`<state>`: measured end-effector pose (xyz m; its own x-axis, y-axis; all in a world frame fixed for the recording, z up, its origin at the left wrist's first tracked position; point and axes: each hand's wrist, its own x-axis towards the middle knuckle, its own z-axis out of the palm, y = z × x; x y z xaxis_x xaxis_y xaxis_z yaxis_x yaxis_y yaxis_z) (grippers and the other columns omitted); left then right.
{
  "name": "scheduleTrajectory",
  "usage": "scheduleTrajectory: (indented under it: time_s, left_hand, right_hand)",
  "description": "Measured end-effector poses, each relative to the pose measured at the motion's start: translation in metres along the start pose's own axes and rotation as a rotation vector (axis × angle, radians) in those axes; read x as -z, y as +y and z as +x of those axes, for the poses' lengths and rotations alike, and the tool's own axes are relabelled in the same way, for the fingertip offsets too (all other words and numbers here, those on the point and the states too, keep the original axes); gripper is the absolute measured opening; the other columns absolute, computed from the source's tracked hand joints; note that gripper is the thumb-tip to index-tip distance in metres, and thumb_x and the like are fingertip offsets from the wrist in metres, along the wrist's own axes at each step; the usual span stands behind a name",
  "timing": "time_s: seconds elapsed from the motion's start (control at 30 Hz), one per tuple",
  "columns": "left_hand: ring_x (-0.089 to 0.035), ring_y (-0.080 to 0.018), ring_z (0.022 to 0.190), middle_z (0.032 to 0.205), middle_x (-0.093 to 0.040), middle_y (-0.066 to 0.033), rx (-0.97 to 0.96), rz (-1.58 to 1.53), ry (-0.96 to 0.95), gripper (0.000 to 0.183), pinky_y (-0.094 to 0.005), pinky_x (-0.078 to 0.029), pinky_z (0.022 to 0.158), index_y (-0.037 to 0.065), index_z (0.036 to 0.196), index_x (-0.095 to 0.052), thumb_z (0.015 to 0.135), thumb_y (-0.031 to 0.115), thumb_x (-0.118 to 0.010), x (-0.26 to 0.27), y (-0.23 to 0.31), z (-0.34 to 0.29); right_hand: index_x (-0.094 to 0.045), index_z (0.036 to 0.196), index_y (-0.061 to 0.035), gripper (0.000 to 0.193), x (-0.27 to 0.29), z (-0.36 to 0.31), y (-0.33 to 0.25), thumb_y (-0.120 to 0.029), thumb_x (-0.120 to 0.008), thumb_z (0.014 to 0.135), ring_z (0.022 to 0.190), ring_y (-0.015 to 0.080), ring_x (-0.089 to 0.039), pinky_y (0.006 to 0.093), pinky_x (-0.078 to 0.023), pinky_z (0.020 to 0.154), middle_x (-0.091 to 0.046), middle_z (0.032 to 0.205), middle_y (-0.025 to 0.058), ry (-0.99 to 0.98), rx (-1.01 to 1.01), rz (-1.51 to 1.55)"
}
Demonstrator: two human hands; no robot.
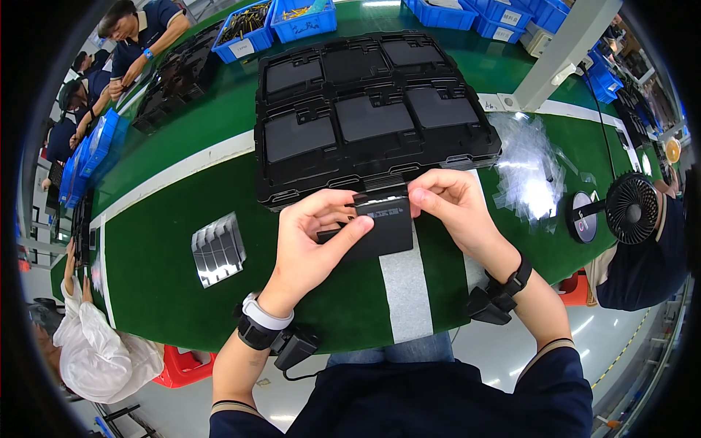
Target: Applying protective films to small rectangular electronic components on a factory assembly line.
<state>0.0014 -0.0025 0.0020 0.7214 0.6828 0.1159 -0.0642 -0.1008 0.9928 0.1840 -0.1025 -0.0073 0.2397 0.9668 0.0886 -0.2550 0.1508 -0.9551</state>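
A flat black rectangular part (391, 237) with small pale print is held above the green table, just in front of the black tray. My left hand (310, 237) grips its left side, thumb across the face and fingers behind. At the upper right corner my right hand (454, 210) pinches with thumb and forefinger, beside a glossy strip (383, 196) along the top edge. Whether the fingertips grip that strip or the part's edge is hidden. Behind both hands, the stacked black tray (380, 157) carries several flat dark grey panels (372, 119) in its compartments.
A sheet of dark glossy labels (219, 250) lies left of my hands. Clear plastic films (529, 171) are heaped at the right, near a small black fan (632, 208). A metal post (562, 62) rises behind them. Blue bins (307, 25) line the back; people sit at both sides.
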Motion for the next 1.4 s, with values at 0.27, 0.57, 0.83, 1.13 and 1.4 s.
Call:
scheduleTrajectory:
  time_s: [0.27, 0.57, 0.83, 1.13, 1.4]
  left_hand:
    - [-0.064, -0.0113, 0.079, 0.087, -0.065, -0.0092, 0.061, -0.072, -0.036, 0.026, -0.0206, -0.051, 0.065, -0.003, 0.098, -0.059, 0.074, 0.0, -0.07, -0.002, -0.002, -0.004]
    - [-0.064, -0.0121, 0.08, 0.089, -0.065, -0.0103, 0.051, -0.111, -0.052, 0.024, -0.0193, -0.051, 0.063, -0.003, 0.097, -0.058, 0.075, -0.002, -0.068, -0.002, -0.002, -0.001]
    - [-0.063, -0.0115, 0.08, 0.087, -0.066, -0.0083, 0.171, -0.376, -0.104, 0.014, -0.0209, -0.049, 0.066, 0.0, 0.096, -0.059, 0.084, 0.006, -0.061, 0.007, 0.0, -0.001]
    - [-0.064, -0.0142, 0.078, 0.089, -0.066, -0.0096, 0.273, -0.333, -0.145, 0.015, -0.0205, -0.048, 0.064, 0.002, 0.096, -0.06, 0.087, 0.014, -0.059, 0.008, 0.009, 0.003]
    - [-0.063, -0.0114, 0.078, 0.086, -0.065, -0.0073, 0.213, -0.321, -0.082, 0.014, -0.0217, -0.049, 0.068, 0.0, 0.096, -0.061, 0.086, 0.009, -0.06, 0.008, 0.006, 0.002]
  right_hand:
    - [-0.054, 0.072, -0.0011, 0.018, -0.007, -0.001, 0.001, -0.011, -0.06, 0.086, 0.061, 0.0008, -0.043, 0.0178, -0.036, 0.054, -0.051, 0.068, -0.0044, -0.027, 0.081, -0.31]
    - [-0.062, 0.098, 0.001, 0.018, -0.012, -0.005, -0.002, -0.009, -0.062, 0.084, 0.077, 0.006, -0.058, 0.0208, -0.048, 0.069, -0.064, 0.084, 0.0024, -0.201, -0.093, -0.268]
    - [-0.061, 0.104, 0.0013, 0.022, -0.009, -0.005, -0.004, -0.006, -0.062, 0.083, 0.082, 0.0086, -0.06, 0.0225, -0.049, 0.074, -0.066, 0.093, 0.0063, -0.215, -0.15, -0.105]
    - [-0.06, 0.106, 0.004, 0.023, -0.005, -0.013, -0.011, -0.003, -0.059, 0.084, 0.087, 0.0087, -0.058, 0.0235, -0.047, 0.079, -0.064, 0.096, 0.0069, -0.396, -0.079, 0.103]
    - [-0.06, 0.105, 0.0028, 0.021, -0.013, -0.006, -0.007, -0.006, -0.058, 0.086, 0.085, 0.0077, -0.058, 0.023, -0.048, 0.076, -0.064, 0.094, 0.005, -0.166, -0.115, -0.093]
